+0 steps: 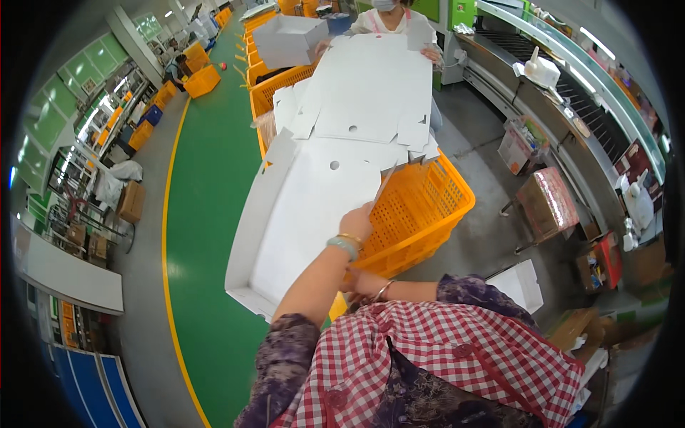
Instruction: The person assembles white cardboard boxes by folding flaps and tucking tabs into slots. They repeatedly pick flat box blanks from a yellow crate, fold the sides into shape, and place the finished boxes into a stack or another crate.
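Observation:
A white cardboard box (303, 207), partly folded, lies open in front of me with its left and near walls standing up. My left hand (357, 222) is closed on its right side flap (385, 187), which stands up thin and edge-on. Close to the box's near right corner, my right hand (366, 282) sits low beneath my left forearm; its fingers are mostly hidden. Beyond the box lies a stack of flat white cardboard sheets (364, 85), resting across yellow plastic crates (421, 207).
Opposite me, a masked person holds the far edge of the sheets, one hand (432, 55) showing at the right. Another white box (289, 39) stands at the far left. A conveyor (571, 107) runs along the right. Green floor (207, 250) stretches at the left.

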Action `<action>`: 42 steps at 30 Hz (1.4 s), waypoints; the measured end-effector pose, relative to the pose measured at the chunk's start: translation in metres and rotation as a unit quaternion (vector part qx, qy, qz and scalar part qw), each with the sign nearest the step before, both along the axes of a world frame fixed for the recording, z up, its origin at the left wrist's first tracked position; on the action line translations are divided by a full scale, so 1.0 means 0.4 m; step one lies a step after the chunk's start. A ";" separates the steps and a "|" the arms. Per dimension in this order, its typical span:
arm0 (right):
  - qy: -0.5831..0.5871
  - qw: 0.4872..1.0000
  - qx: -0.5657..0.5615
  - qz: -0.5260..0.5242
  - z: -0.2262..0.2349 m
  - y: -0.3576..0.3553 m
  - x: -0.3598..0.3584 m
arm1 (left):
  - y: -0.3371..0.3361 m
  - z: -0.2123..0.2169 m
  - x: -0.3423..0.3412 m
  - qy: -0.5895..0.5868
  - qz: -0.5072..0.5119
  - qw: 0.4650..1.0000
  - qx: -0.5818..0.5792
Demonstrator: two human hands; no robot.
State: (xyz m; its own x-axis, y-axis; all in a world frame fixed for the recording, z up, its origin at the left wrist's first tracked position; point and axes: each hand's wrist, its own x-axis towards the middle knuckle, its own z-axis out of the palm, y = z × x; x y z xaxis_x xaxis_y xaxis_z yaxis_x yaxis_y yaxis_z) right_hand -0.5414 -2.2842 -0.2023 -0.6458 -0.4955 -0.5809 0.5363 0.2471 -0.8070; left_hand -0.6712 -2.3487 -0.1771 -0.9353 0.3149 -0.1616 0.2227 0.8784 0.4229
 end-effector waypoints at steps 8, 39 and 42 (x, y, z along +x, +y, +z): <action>0.156 0.942 -0.084 -0.285 0.008 0.280 -0.219 | -0.310 0.538 0.244 0.095 -0.125 0.966 0.207; 0.213 0.868 -0.405 0.191 0.438 -0.039 -0.265 | -0.663 0.444 0.955 0.341 0.365 0.616 0.610; 0.247 0.830 -0.459 0.200 0.434 -0.068 -0.225 | -0.653 0.459 0.977 0.319 0.448 0.624 0.555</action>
State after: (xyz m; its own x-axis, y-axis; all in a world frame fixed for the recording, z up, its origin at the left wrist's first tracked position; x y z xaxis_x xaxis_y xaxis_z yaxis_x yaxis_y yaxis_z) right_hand -0.6315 -2.3114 -0.0288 -0.3706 -0.8142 0.4469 0.1079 -0.5156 -0.8500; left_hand -0.2804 -2.6101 0.0065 -0.5778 -0.7945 0.1867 0.2865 0.0168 0.9579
